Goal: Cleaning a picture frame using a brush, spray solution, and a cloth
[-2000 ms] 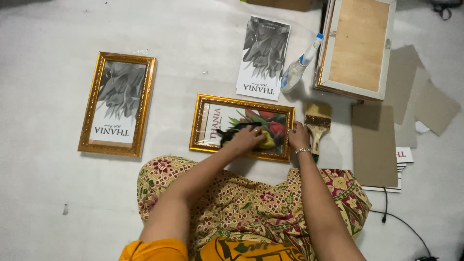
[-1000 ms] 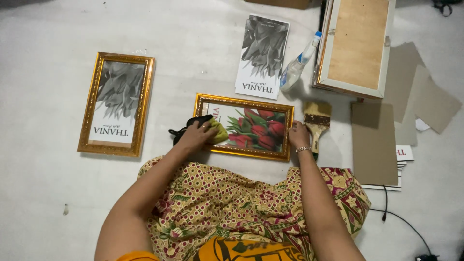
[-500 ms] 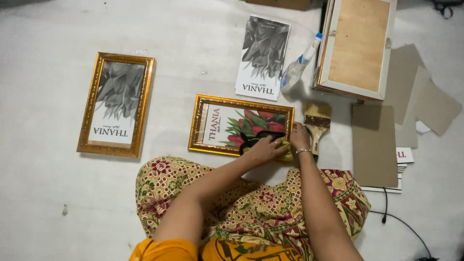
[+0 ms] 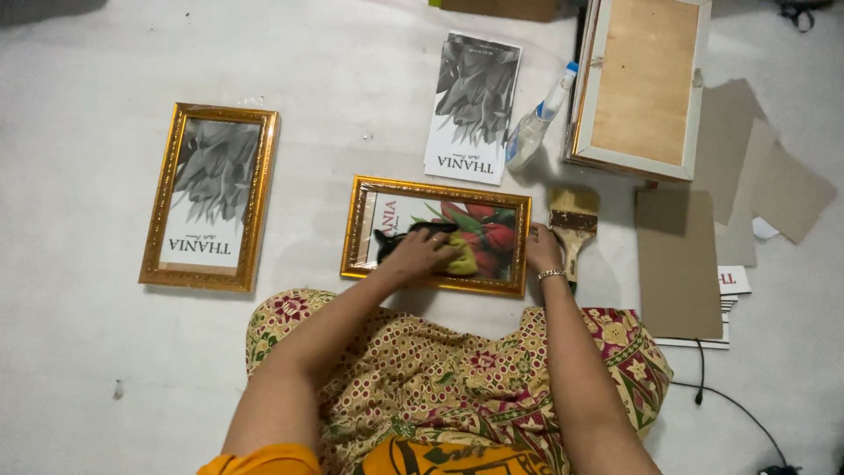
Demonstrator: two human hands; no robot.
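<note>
Head view: left hand [image 4: 422, 255] flat, pressing yellow-black cloth [image 4: 457, 257] on glossy gilt frame [image 4: 369, 189]; right hand [image 4: 542, 249] gripping ornate frame edge.

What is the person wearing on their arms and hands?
Both forearms are bare. The left hand has a ring on one finger. The right hand has a thin silvery bracelet round the wrist. A short orange sleeve shows at the top of the left arm.
</note>
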